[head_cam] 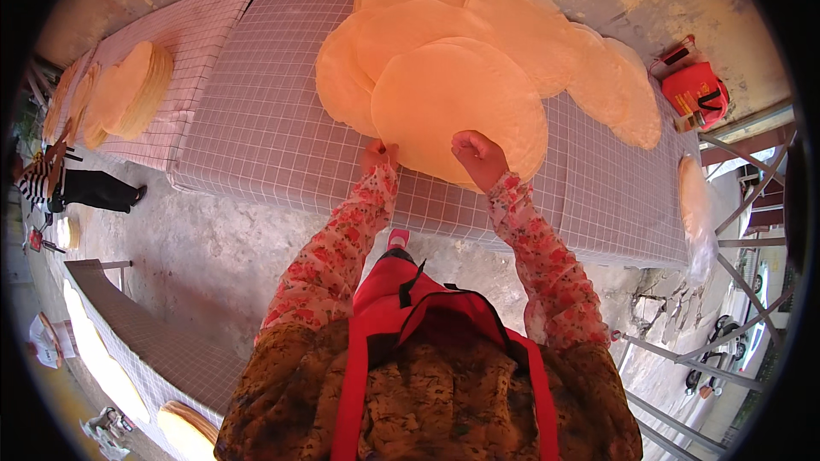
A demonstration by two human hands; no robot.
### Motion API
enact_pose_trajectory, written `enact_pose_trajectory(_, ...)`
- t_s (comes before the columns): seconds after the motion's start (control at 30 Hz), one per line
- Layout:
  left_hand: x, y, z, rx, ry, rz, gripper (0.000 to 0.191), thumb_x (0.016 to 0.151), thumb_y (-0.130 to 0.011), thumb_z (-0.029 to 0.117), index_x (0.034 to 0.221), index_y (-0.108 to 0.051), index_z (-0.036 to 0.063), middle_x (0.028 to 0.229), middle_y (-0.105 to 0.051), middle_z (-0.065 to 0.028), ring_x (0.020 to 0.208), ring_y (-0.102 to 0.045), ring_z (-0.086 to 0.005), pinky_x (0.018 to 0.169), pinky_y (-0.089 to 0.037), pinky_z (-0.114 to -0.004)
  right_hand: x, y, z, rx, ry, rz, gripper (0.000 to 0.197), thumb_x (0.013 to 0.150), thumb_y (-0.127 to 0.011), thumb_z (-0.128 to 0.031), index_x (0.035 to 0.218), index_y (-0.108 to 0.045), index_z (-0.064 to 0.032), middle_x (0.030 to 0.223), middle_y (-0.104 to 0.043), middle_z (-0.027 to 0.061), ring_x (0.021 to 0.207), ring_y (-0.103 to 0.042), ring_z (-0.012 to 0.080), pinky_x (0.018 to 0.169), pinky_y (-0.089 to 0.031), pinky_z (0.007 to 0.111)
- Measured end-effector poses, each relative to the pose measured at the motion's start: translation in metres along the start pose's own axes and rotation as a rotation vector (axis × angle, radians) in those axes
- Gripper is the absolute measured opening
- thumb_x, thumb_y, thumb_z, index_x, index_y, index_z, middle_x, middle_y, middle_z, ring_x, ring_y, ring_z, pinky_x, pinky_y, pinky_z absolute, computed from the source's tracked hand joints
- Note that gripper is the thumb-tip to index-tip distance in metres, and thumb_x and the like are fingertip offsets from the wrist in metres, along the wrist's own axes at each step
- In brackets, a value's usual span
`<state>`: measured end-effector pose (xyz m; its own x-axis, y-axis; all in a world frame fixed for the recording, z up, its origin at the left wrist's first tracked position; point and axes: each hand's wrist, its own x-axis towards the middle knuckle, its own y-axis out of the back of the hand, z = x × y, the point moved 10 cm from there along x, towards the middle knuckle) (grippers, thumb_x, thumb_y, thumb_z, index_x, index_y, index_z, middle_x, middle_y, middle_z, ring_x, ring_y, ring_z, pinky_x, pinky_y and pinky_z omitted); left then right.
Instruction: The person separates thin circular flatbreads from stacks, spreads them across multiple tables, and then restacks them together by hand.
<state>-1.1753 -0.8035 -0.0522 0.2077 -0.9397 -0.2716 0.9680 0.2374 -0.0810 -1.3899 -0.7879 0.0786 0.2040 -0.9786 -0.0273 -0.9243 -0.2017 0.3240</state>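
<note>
Large thin round flatbread-like sheets lie in overlapping stacks on a long table with a checked cloth. My left hand is at the near left edge of the front sheet, its thumb and fingertips pinched at the rim. Over the near part of the same sheet is my right hand, with its fingers curled inward; whether they touch or grip the sheet cannot be told. Behind and to the right, more sheets spread in overlapping piles. Floral sleeves cover both my forearms.
Several stacks of round sheets stand on the left table. A red bag sits at the far right beside a wall. More sheets rest on a lower-left table. Two other people are at the left. Metal frames stand at right.
</note>
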Motion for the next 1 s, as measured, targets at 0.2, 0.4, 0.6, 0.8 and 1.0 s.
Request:
enact_pose_trajectory(0.2,-0.037,-0.060,0.109,0.388,-0.598,-0.094,0.016,0.076,-0.062,0.012,0.089,-0.058,0.0035,0.088,-0.057,-0.0121,0.080,-0.056,-0.0259,0.068,-0.046,-0.035,0.065,-0.022,-0.023,-0.139,0.020,0.138,0.036,0.077,-0.066,-0.028,0.100,-0.057,-0.0005,0.094,-0.062,0.0098,0.090,-0.059,0.0201,0.077,-0.048,0.031)
enact_pose_trajectory(0.4,-0.028,-0.069,0.105,0.396,-0.690,-0.196,0.030,0.075,-0.065,0.011,0.101,-0.055,0.0038,0.104,-0.054,-0.0132,0.093,-0.055,-0.0263,0.080,-0.046,-0.033,0.067,0.010,0.041,0.264,-0.291,0.135,0.017,0.082,-0.060,-0.017,0.086,-0.057,-0.0014,0.084,-0.060,0.0040,0.076,-0.056,0.0118,0.064,-0.047,0.026)
enact_pose_trajectory(0.6,0.022,-0.037,0.040,0.496,-0.116,0.181,0.044,0.069,-0.071,0.015,0.106,-0.052,0.0003,0.088,-0.058,-0.0102,0.081,-0.058,-0.0202,0.070,-0.047,-0.032,0.057,0.107,0.068,0.970,-0.190,0.337,0.014,0.083,-0.054,-0.009,0.093,-0.057,-0.0001,0.092,-0.061,0.0057,0.087,-0.057,0.0146,0.076,-0.047,0.027)
enact_pose_trajectory(0.8,0.040,-0.033,0.019,0.159,-0.010,0.350,0.040,0.071,-0.067,0.005,0.106,-0.050,-0.0039,0.067,-0.055,-0.0018,0.058,-0.051,-0.0092,0.051,-0.042,-0.023,0.016,0.337,-0.022,0.791,-0.105,0.432,0.043,0.088,-0.046,-0.028,0.123,-0.048,-0.0016,0.121,-0.054,0.0109,0.110,-0.052,0.0248,0.094,-0.041,0.037)
enact_pose_trajectory(1.0,0.023,-0.030,0.043,0.211,-0.134,0.364,0.014,0.073,-0.060,0.012,0.084,-0.058,0.0025,0.067,-0.060,-0.0087,0.059,-0.059,-0.0171,0.053,-0.046,-0.030,0.015,0.358,-0.133,0.641,0.075,0.290,0.036,0.091,-0.044,-0.023,0.120,-0.047,-0.0025,0.122,-0.052,0.0122,0.108,-0.053,0.0263,0.093,-0.042,0.038)
